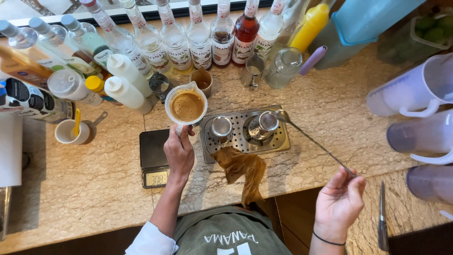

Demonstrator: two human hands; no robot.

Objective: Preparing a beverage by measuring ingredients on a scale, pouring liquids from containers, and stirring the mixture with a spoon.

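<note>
At a speckled stone counter (85,189), the right hand (339,203) pinches a long thin metal bar spoon (314,141) — the left hand (179,153) grips a clear plastic cup of frothy brown coffee (186,106) beside the perforated steel drip tray (244,130), brown cloth (243,170) draped off it; syrup bottles (188,38) line the back.

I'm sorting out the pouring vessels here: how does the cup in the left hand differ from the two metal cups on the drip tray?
The clear measuring cup, held by the left hand, is see-through plastic; the metal cups are shiny steel. The clear measuring cup holds frothy brown liquid and is lifted above the counter; the metal cups stand on the perforated drip tray, contents unclear. The clear one looks wider. All stand upright with open tops.
</note>
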